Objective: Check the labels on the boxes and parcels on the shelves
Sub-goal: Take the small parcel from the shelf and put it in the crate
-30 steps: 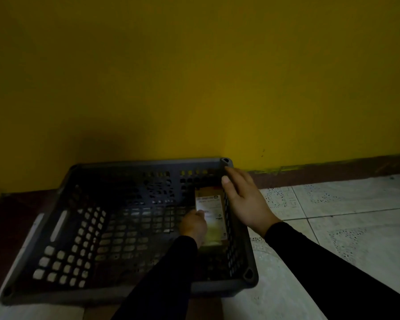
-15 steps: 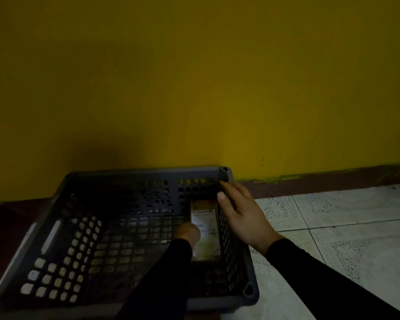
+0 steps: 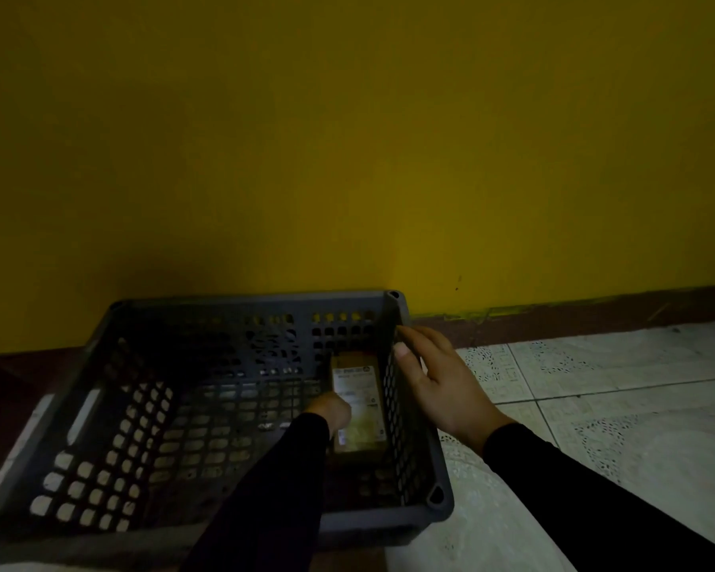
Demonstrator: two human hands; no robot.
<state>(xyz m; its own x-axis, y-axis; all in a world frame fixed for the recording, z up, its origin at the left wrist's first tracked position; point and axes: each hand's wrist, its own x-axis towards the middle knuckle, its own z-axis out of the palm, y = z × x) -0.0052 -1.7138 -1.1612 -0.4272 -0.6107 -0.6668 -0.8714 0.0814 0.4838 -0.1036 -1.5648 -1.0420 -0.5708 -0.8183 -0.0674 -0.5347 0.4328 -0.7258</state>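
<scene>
A small brown cardboard parcel [image 3: 360,406] with a white printed label lies inside a dark grey perforated plastic crate [image 3: 112,427], against its right wall. My left hand [image 3: 330,410] reaches down into the crate and rests on the parcel's left edge, fingers curled; whether it grips the parcel is unclear. My right hand [image 3: 442,381] is outside the crate, fingers spread, lying on the top of the right wall. Both arms wear black sleeves.
The crate stands on the floor against a yellow wall [image 3: 347,138] with a dark brown skirting strip [image 3: 595,311]. White patterned floor tiles [image 3: 616,406] extend to the right. The scene is dim.
The view has tilted slightly so the crate sits lower in the frame. My left hand has slid down along the parcel's left side. My right hand stays on the crate wall.
</scene>
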